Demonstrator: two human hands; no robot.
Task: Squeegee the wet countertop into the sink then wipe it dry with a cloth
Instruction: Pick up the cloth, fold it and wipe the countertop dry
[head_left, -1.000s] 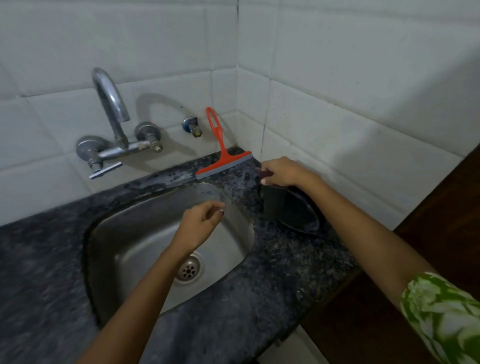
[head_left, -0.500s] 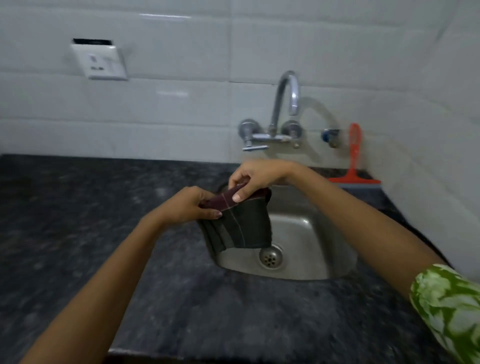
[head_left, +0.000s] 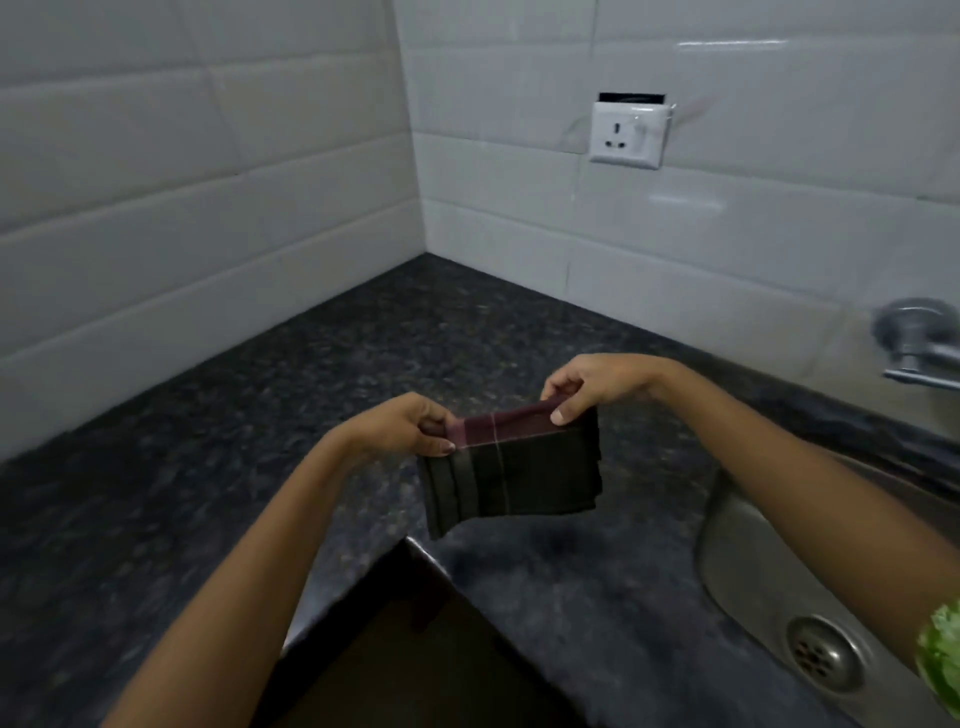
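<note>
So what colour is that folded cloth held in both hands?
Dark, near black, with a maroon top band and thin pale lines: the folded cloth, head view.

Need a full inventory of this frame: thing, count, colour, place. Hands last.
dark folded checked cloth: 1, dark green with maroon band, held in the air above the counter
black speckled granite countertop: 1, black-grey, L-shaped along both walls
stainless steel sink: 1, silver, right edge, drain visible
chrome wall tap: 1, silver, far right, partly cut off
white wall socket: 1, white, back wall
white wall tiles: many, white, both walls
hands: 2, left hand and right hand pinching the cloth's top edge
</note>
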